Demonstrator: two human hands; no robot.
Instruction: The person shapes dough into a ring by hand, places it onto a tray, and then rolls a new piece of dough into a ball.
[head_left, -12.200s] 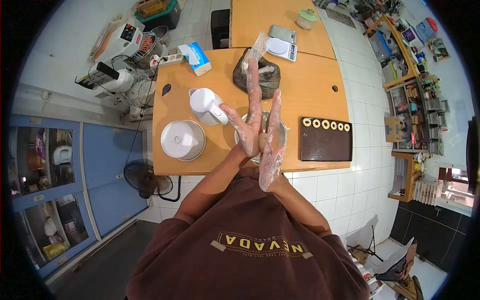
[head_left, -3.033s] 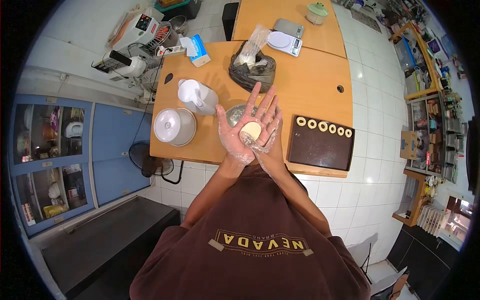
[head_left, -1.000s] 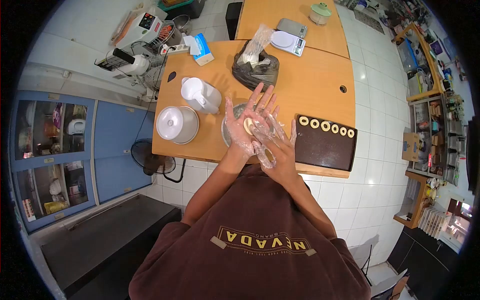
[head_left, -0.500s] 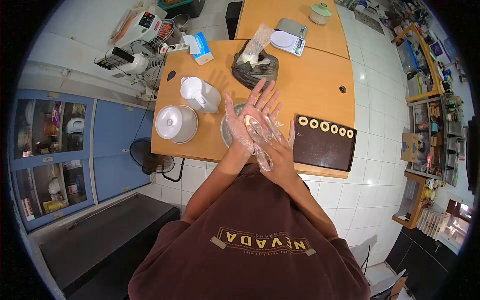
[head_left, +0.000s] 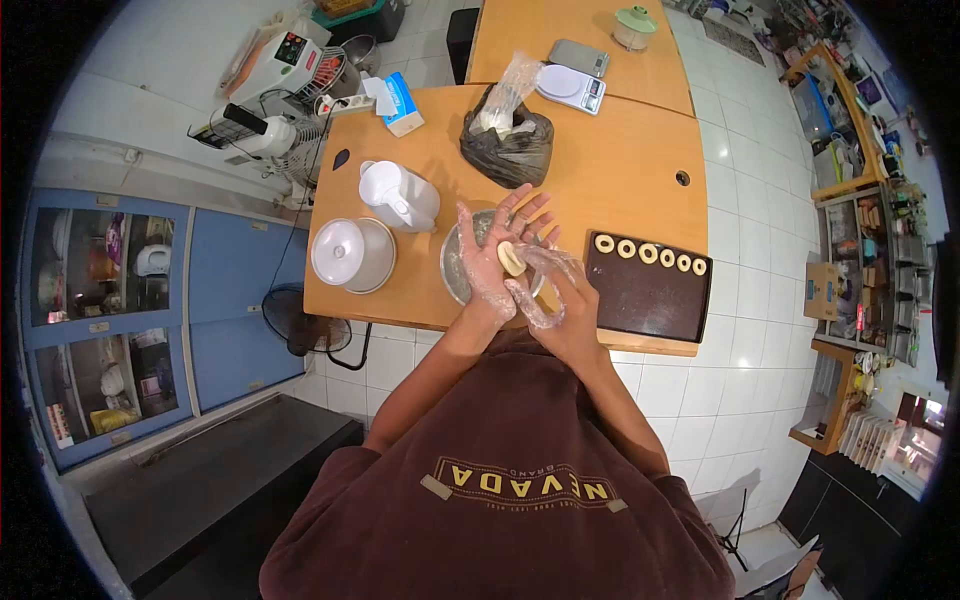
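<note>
One pale oval dough piece, borne on the left hand, fingers spread wide, above round metal bowl; its edge met by right hand's curved, parted fingers. Pale dough rings on dark rectangular tray, right of bowl.

Pretty bright room tbh, glare spots on the floor tiles, soft shadows on the table, heavy fisheye bend, black corners.
</note>
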